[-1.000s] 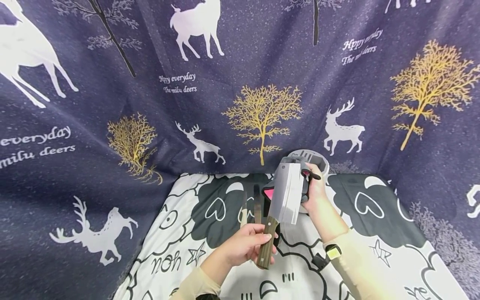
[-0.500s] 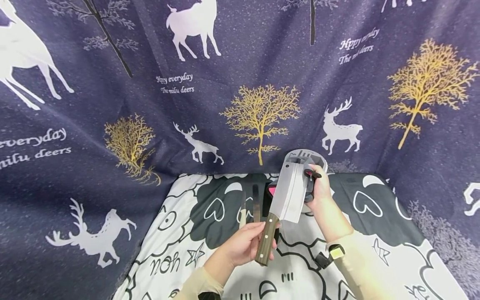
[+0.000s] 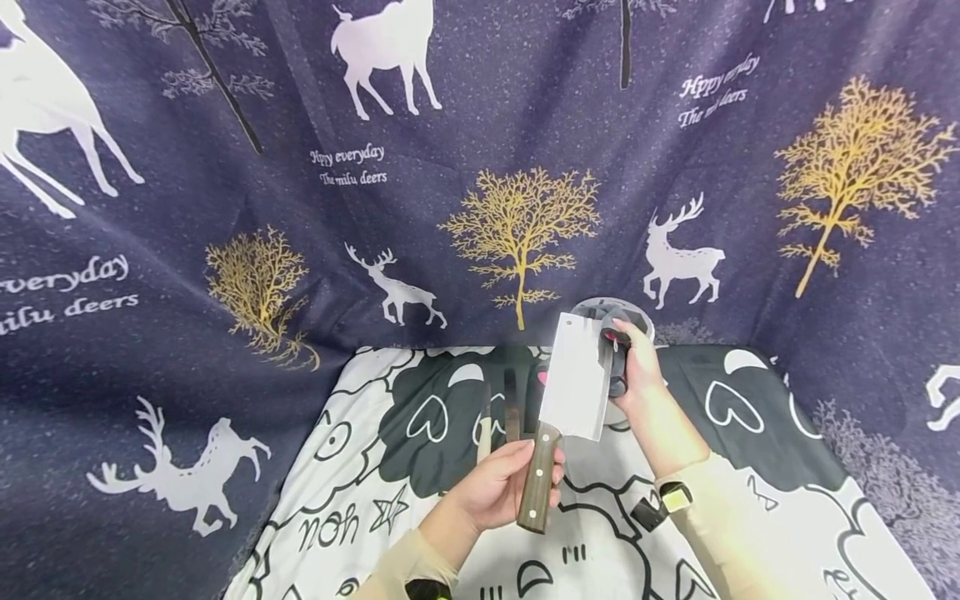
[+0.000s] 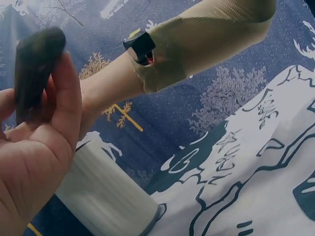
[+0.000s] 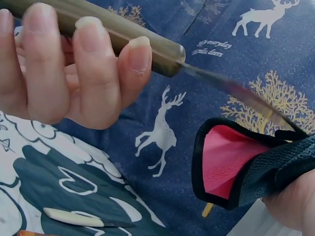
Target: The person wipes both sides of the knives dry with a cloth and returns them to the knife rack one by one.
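Note:
A cleaver (image 3: 576, 379) with a broad steel blade points up and away, its wooden handle gripped in my left hand (image 3: 501, 492). At the blade's right edge, my right hand (image 3: 641, 371) pinches a dark grey cloth piece (image 3: 618, 367). In the right wrist view this cloth has black edging and a pink lining (image 5: 224, 164), bent open like a pocket or mitt, right at the blade. The left fingers (image 5: 91, 64) curl round the cleaver's handle there. Part of the cloth is hidden behind the blade in the head view.
Two knives lie on the patterned sheet left of the blade: one pale-handled knife (image 3: 484, 437), one brown-handled knife (image 3: 512, 417). A light grey round container (image 4: 110, 191) stands behind the right hand. A dark blue printed curtain (image 3: 420, 208) hangs close behind the table.
The cleaver has turned so its blade faces the head view more squarely. The cloth, earlier showing on both sides of the blade, now shows mostly at its right edge.

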`<action>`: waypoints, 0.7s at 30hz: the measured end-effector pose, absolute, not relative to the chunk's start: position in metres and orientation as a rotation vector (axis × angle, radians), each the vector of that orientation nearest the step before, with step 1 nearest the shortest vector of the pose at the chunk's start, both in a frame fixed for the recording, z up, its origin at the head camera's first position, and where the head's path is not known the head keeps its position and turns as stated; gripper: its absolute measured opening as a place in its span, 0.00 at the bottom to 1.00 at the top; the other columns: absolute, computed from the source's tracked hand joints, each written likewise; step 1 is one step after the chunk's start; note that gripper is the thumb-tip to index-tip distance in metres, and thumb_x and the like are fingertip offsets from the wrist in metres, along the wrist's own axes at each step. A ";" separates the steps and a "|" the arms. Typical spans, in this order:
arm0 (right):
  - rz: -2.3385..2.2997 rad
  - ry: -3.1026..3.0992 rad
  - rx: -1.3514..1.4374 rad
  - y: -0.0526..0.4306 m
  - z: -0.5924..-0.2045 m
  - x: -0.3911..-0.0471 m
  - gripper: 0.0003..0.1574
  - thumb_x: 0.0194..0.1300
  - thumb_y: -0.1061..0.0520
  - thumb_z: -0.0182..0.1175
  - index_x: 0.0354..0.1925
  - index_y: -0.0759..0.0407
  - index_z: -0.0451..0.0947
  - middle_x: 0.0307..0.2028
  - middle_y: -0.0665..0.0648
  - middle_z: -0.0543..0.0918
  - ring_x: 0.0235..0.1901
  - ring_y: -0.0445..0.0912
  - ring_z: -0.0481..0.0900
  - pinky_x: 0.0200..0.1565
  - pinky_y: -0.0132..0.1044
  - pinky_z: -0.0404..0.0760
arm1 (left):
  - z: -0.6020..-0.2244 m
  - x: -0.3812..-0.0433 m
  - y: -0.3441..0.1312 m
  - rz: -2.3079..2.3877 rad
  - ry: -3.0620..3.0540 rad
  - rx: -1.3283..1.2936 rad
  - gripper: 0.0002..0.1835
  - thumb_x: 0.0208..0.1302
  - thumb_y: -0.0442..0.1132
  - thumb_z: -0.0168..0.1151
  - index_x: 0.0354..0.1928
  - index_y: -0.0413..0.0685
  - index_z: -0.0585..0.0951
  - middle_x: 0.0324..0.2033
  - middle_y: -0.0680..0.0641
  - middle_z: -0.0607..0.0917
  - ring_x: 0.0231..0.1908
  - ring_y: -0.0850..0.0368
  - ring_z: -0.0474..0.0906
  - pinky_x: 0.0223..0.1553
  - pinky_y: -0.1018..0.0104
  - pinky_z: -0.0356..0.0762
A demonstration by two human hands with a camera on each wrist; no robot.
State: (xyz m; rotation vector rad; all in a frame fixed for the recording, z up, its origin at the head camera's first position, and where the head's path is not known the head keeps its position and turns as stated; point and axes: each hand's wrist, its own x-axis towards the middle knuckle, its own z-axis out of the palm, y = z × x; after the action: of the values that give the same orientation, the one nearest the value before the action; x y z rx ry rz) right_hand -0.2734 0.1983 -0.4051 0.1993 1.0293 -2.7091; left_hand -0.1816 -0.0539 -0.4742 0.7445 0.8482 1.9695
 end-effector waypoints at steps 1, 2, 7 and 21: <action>-2.712 1.026 0.199 0.198 -0.405 -0.274 0.17 0.79 0.45 0.47 0.42 0.51 0.78 0.32 0.49 0.88 0.30 0.42 0.87 0.35 0.34 0.85 | -0.474 -0.181 -0.054 1.965 0.854 0.743 0.21 0.85 0.49 0.31 0.57 0.51 0.75 0.46 0.57 0.82 0.43 0.66 0.84 0.46 0.66 0.86; -2.715 1.029 0.198 0.199 -0.406 -0.274 0.18 0.79 0.45 0.46 0.41 0.51 0.79 0.32 0.49 0.88 0.30 0.41 0.87 0.35 0.34 0.85 | -0.474 -0.181 -0.054 1.965 0.862 0.741 0.21 0.85 0.49 0.31 0.57 0.51 0.75 0.45 0.57 0.82 0.42 0.65 0.84 0.44 0.65 0.87; -2.717 1.052 0.138 0.204 -0.409 -0.276 0.20 0.81 0.46 0.44 0.41 0.51 0.81 0.32 0.49 0.89 0.31 0.41 0.87 0.35 0.33 0.85 | -0.474 -0.181 -0.056 2.010 0.912 0.729 0.21 0.85 0.50 0.33 0.57 0.51 0.76 0.43 0.57 0.82 0.39 0.66 0.86 0.38 0.65 0.88; -2.688 1.754 -0.109 0.223 -0.396 -0.263 0.22 0.81 0.54 0.48 0.69 0.47 0.66 0.48 0.45 0.84 0.41 0.35 0.86 0.42 0.28 0.86 | -0.470 -0.196 -0.065 2.195 1.149 0.530 0.17 0.83 0.52 0.39 0.54 0.50 0.73 0.43 0.55 0.80 0.40 0.64 0.82 0.47 0.69 0.84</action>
State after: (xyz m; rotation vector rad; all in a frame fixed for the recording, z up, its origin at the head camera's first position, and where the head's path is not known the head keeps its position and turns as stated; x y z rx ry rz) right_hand -0.2628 0.2233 -0.3960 -0.1093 1.7544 -2.6880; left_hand -0.1964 -0.0655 -0.4699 0.5298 1.1490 2.1954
